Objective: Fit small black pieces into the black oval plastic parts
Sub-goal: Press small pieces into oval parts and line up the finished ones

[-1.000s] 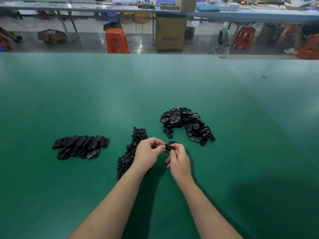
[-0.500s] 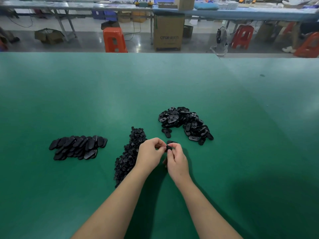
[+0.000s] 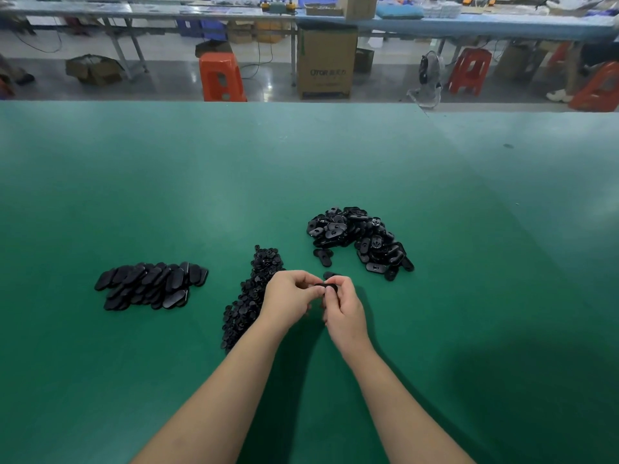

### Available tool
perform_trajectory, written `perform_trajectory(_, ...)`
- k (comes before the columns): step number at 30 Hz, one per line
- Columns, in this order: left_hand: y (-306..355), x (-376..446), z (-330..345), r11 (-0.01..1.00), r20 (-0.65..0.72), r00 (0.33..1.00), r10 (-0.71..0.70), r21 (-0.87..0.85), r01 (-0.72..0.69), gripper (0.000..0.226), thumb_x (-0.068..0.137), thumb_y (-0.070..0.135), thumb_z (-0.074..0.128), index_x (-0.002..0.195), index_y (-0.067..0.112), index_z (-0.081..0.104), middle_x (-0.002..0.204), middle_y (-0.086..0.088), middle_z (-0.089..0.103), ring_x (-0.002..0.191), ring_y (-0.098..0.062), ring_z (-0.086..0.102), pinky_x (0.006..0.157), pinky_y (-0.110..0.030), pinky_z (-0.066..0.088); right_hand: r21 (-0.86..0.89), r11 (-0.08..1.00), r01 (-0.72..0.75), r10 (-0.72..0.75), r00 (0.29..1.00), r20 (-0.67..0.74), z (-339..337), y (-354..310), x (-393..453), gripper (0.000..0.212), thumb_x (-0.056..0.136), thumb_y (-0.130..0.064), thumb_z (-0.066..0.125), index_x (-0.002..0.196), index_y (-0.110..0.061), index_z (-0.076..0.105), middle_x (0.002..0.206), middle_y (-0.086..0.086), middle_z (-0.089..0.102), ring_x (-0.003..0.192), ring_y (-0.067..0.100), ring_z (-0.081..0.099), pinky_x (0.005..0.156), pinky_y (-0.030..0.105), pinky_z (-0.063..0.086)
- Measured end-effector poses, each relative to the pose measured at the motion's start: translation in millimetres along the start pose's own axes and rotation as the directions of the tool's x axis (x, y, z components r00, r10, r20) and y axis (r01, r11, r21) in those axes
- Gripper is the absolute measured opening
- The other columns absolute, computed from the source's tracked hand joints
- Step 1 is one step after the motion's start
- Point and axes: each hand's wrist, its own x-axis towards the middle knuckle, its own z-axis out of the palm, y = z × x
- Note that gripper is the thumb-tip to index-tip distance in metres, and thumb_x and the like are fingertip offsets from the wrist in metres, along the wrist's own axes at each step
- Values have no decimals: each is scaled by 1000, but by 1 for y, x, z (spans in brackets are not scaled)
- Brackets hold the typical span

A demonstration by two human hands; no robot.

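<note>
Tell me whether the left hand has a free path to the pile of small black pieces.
Probably yes: the left hand is right beside the pile of small black pieces, nothing between, but it now pinches an oval part.

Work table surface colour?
Green, plain: the table, head view.

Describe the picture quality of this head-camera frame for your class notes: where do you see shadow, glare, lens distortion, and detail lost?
Head view: soft shadow falls under both forearms and over the green table at lower right; pale glare sheens its middle; the wide lens bows the far table edge; the black part pinched between left hand and right hand is too dark to show detail.
</note>
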Motion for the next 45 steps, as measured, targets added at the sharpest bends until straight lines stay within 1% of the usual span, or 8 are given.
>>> perform_trajectory(5,-1,-1,5,999,13,999,-30,-29,30,13,90,9,71,99,18,75,71,-2,71,47,-11,61,50,-22,50,-40,999,-6,4,999,-45,0,3,2,19,105,-20,47,97,-36,51,89,-12,63,78,3,57,71,26,44)
perform_trajectory(13,-2,-2,8,996,5,1000,-12,87,11,14,91,15,67,81,24,72,66,10,72,52,-13,69,54,-25,57,-48,999,-20,18,999,-49,0,5,3,12,105,-18,47,105,-28,54,88,-11,63,81,7,58,74,30,45)
perform_trajectory(20,2,-9,20,988,-88,996,23,155,-9,9,90,20,66,90,17,75,77,5,73,73,-15,70,75,-36,59,-49,999,-21,19,999,-51,-1,4,3,15,105,-22,50,102,-36,55,98,-13,68,94,5,63,79,27,49)
perform_trajectory(29,-7,-14,24,947,-54,982,183,279,-161,20,93,12,60,106,21,73,83,18,66,76,9,59,65,-1,43,-36,999,4,-8,994,-105,-1,5,2,19,103,-20,54,96,-37,53,93,-9,70,89,8,66,78,30,52)
perform_trajectory(35,-16,-11,17,839,-16,936,352,448,-308,27,95,19,62,121,22,67,104,8,71,86,-8,64,82,-24,53,-5,1000,-13,13,997,-80,0,6,4,16,103,-21,54,96,-35,56,88,-12,69,83,5,64,75,29,50)
perform_trajectory(38,-19,-11,10,769,2,901,433,521,-371,23,95,26,62,118,27,66,105,10,71,89,-10,65,80,-27,53,24,1000,0,1,998,-57,-1,4,3,13,103,-24,54,102,-37,58,81,-10,68,70,10,60,70,34,49)
perform_trajectory(41,-24,-10,-9,739,-91,880,466,586,-331,21,91,29,66,112,28,68,102,11,66,87,-12,64,72,-28,49,22,999,27,-26,999,-32,-1,3,1,13,104,-30,54,112,-38,56,73,-4,67,60,13,55,67,43,51)
perform_trajectory(45,-44,-5,-62,845,-373,867,329,526,-94,23,90,30,69,112,24,71,89,8,62,73,-14,58,60,-28,41,7,1000,19,-19,999,-25,0,2,0,13,103,-31,53,111,-40,57,72,-5,65,57,11,52,64,44,52)
